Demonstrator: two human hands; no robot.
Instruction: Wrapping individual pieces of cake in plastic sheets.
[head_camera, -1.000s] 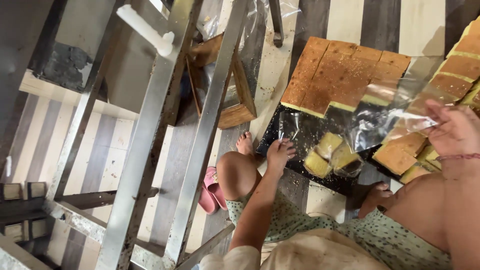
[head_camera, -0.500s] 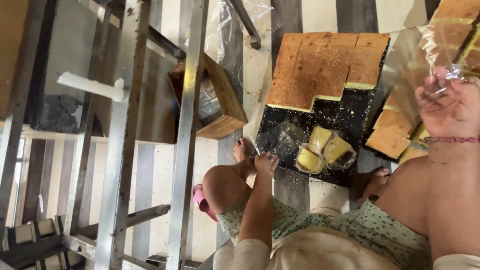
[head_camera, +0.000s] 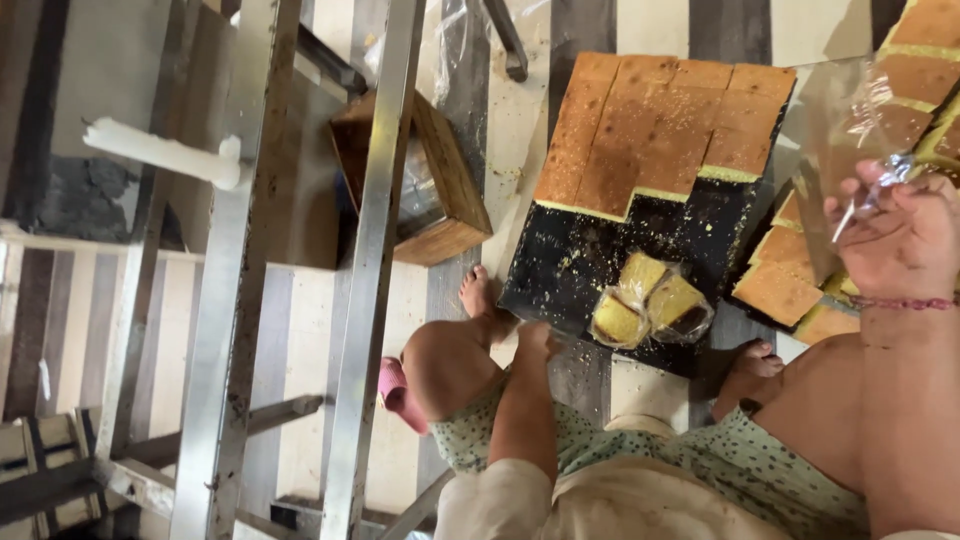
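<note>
The clear plastic bag (head_camera: 835, 130) hangs raised over the cake trays, long axis upright, pinched in the right hand (head_camera: 900, 240) fingers; left hand (head_camera: 535, 340) rests by the knee, its fingers curled, near the wrapped cake pieces (head_camera: 650, 305)

second cake tray (head_camera: 925, 60) cropped, left hand (head_camera: 535, 340) half-hidden

Seated person, seen from above: clothing and adornments.
Pale green garment with small dark floral print; cream cloth over the lap; thin pink-red thread bracelet on right hand (head_camera: 900, 245); bare feet.
</note>
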